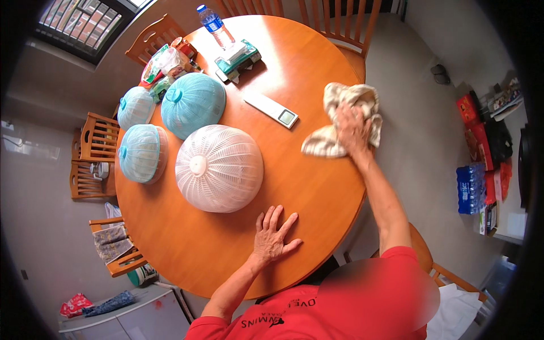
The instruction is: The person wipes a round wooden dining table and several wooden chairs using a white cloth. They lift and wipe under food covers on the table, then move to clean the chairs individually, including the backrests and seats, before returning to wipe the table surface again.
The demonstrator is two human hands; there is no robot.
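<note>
On the round orange-brown wooden table (294, 181), my left hand (272, 241) rests palm down near the front edge, fingers spread and nothing in it. My right hand (352, 127) reaches out to the table's right edge and presses on a bunched, cream-and-brown checked cloth (328, 141). Part of that cloth hangs past the edge. Just beyond my left hand stands a large pale pink mesh food cover (232, 170). A white handheld device with a small screen (272, 109) lies to the left of the cloth.
Further left are a large blue food cover (195, 105) and two smaller ones, light blue (139, 154) and whitish blue (135, 107). A tissue pack (238, 61), a bottle (216, 27) and bagged packages (170, 63) sit at the far side. Wooden chairs (102, 139) surround the table.
</note>
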